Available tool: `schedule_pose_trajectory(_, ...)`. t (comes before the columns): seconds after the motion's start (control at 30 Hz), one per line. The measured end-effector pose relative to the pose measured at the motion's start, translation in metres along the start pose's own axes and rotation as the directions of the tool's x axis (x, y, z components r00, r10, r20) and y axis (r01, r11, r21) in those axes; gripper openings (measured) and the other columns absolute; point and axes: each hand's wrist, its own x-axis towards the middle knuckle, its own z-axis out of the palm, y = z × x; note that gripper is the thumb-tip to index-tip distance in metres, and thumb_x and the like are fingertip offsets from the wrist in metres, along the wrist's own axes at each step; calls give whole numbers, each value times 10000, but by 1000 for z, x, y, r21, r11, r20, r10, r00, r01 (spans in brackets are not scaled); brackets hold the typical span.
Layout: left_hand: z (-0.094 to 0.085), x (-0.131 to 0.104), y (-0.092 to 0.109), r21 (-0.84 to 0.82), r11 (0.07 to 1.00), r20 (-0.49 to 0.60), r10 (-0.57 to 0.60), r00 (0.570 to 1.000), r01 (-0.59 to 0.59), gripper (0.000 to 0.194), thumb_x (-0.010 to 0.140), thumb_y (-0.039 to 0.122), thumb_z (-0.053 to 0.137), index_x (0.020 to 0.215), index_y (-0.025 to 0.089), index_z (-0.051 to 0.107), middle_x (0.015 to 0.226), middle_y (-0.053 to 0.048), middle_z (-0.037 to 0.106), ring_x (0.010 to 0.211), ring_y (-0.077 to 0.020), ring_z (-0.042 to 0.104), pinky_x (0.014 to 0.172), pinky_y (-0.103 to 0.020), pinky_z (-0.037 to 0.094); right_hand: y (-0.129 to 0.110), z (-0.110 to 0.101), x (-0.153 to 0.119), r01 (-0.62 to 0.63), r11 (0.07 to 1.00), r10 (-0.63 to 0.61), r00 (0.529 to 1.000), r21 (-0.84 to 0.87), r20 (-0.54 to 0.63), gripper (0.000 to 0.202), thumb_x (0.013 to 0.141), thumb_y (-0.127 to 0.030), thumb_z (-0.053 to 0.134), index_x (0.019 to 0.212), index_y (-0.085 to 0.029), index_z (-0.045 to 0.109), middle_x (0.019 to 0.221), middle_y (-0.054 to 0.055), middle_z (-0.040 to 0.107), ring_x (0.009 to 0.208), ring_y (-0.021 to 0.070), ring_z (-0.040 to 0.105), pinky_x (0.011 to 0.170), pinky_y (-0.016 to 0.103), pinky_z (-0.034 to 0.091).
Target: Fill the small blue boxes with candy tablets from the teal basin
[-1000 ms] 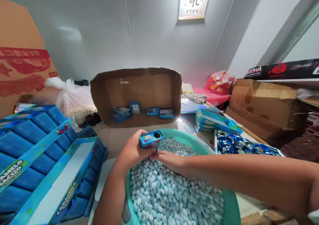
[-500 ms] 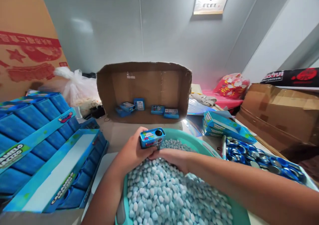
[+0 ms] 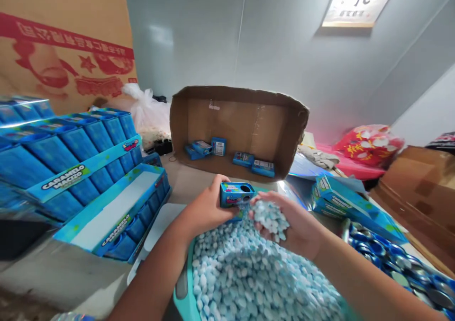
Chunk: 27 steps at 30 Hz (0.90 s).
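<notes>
My left hand [image 3: 208, 206] is wrapped round a small blue candy tin [image 3: 232, 193], which has a dark round hole in its top face. Just right of it, my right hand [image 3: 300, 221] is cupped, palm up, round a heap of pale blue and white candies [image 3: 272, 219]. The fingertips come close to the tin; whether they touch it I cannot tell. Below both hands is a turquoise tub [image 3: 188, 276] full of loose candies [image 3: 256, 278] of the same kind.
Behind the tub, an open cardboard box [image 3: 238, 93] on its side holds several blue tins. Display trays [image 3: 117, 205] of blue tins stand left. At right are an opened blue carton [image 3: 359, 205] and a container of round metal lids [image 3: 394, 259].
My right hand has come up out of the candies and now holds a heap of them beside the tin. The left hand keeps the tin. The camera has turned left.
</notes>
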Motion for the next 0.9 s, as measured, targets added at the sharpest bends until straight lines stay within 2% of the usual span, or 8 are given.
schedule_pose_trajectory(0.13,-2,-4,4,-12,1000,70,14,997,-13,563,714,280,772,1160,248,429,947,10,638,879,-204,620,718,-260,460,-19,4,-3,107,964,-82,991,245,-107,103,825,-268,706,851,-185,651,727,21,651,519,109,581,432,167,454)
schedule_pose_trajectory(0.33,-5,-8,7,-26,998,194,68,979,-64,531,699,300,788,1119,252,466,895,43,606,796,-165,573,662,-242,427,-32,31,2,231,919,-213,973,319,-93,71,826,-246,641,800,-188,609,724,22,634,522,108,555,426,173,468)
schedule_pose_trajectory(0.47,-5,-9,8,-37,997,256,68,964,-60,502,702,290,777,1100,250,475,833,59,601,757,-161,565,642,-245,412,-28,36,13,317,893,-294,948,319,-120,113,774,-261,689,754,-195,600,707,14,636,537,107,560,431,160,457)
schedule_pose_trajectory(0.63,-3,-8,7,-56,998,268,55,962,-41,482,727,299,760,1131,258,501,890,44,647,807,-185,599,675,-257,431,-22,28,21,360,889,-310,928,282,-209,149,704,-283,738,716,-210,608,666,-3,636,522,110,562,366,143,348)
schedule_pose_trajectory(0.73,-2,-7,4,-69,997,284,55,957,-37,495,737,305,759,1161,261,507,925,31,661,841,-201,617,705,-267,446,-17,26,22,388,893,-346,916,228,-203,179,693,-316,742,667,-204,605,638,-2,627,543,118,569,425,171,405)
schedule_pose_trajectory(0.9,-1,-5,0,-89,996,303,50,952,-24,496,746,301,762,1173,253,514,954,23,668,871,-210,629,738,-276,463,-10,26,23,489,860,-456,865,148,-209,215,681,-358,736,606,-205,604,617,-9,629,562,126,571,534,218,469)
